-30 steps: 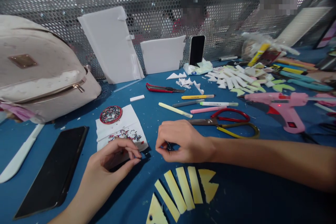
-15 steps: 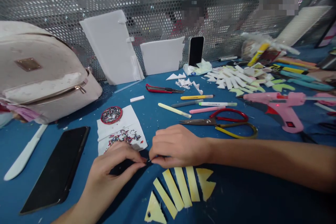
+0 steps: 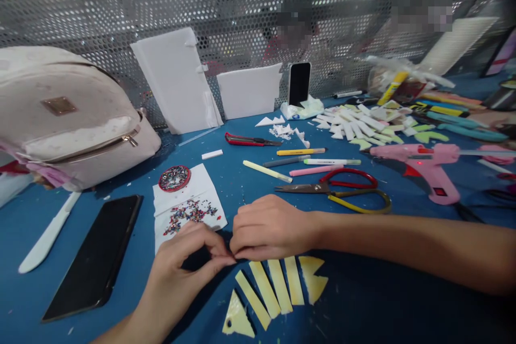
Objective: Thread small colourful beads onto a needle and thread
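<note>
My left hand (image 3: 187, 263) and my right hand (image 3: 274, 228) meet fingertip to fingertip just above the blue table, both closed in a pinch. What they hold between them is too small and covered to make out. Right below the fingers lie yellow foam pieces in a fish shape: a triangular head (image 3: 237, 316) with a hole, several strips (image 3: 279, 285), and a notched tail (image 3: 315, 279). Behind my left hand a white paper (image 3: 207, 183) carries loose coloured beads (image 3: 189, 214) and a round red-rimmed dish (image 3: 174, 178) full of beads.
Scissors (image 3: 310, 188), markers (image 3: 266, 171), a red cutter (image 3: 250, 140) and a pink glue gun (image 3: 435, 164) lie beyond my right arm. At left are a black phone (image 3: 94, 258), a white knife (image 3: 48, 236) and a backpack (image 3: 72, 118). Foam scraps (image 3: 358, 121) are piled behind.
My fingertips have come together, closing the small gap where a thin glint showed. The whole view has shifted slightly; the foam pieces keep their arrangement.
</note>
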Motion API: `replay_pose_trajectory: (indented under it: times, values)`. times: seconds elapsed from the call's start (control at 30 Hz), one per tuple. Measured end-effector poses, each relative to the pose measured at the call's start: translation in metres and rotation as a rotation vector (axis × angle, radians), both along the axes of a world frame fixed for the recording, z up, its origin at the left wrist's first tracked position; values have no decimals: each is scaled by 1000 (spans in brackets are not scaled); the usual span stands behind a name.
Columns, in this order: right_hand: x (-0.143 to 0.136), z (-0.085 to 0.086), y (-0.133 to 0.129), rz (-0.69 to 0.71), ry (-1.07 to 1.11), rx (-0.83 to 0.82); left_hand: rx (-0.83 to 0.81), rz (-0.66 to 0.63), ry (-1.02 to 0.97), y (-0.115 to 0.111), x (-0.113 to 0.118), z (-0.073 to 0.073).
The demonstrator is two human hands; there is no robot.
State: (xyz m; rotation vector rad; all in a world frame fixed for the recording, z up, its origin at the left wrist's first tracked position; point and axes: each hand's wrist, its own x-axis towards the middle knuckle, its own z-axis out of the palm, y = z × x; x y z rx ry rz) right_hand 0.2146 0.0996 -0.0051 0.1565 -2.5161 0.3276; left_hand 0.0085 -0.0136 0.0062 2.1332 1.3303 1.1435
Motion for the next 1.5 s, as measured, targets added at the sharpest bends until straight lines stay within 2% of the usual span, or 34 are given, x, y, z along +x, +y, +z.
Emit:
replay_pose_trajectory:
  times: [0.07,0.23,0.37,0.7,0.83,0.97,1.07,1.13,1.2,1.27,1.33,1.37,1.4,1.43,1.5]
  values:
    - [0,1,-1,-22,18,-65,30,-65,24,0,-1,1]
    - [0,4,-1,-82,13,-294,140,-327,113,-3,-6,-4]
    - [1,6,-1,-54,-12,-307,214,-412,162,-6,-8,-12]
    - [-1,5,2,-14,12,-290,231,-406,171,-6,-8,-12]
    - [0,5,5,-21,16,-483,208,-408,181,-6,-10,-9]
    - [-1,8,7,-120,39,-713,172,-422,249,-9,-12,-13]
    - [-1,10,9,-175,27,-802,191,-424,301,-12,-13,-18]
    - [-2,11,10,-186,22,-837,199,-438,339,-10,-15,-16]
    - [-2,10,10,-191,16,-851,212,-420,349,-4,-22,-6]
    - [-2,10,10,-196,10,-845,214,-209,286,8,-38,8]
    - [-2,10,10,-202,5,-829,162,89,269,23,-63,22]
    - [-2,9,10,-206,3,-821,139,198,275,31,-77,27]
    - [-2,9,10,-209,0,-815,91,253,298,40,-91,29]
    - [-2,9,10,-214,-4,-811,38,236,329,48,-104,30]
    - [-2,10,9,-222,-13,-811,-38,39,379,60,-124,27]
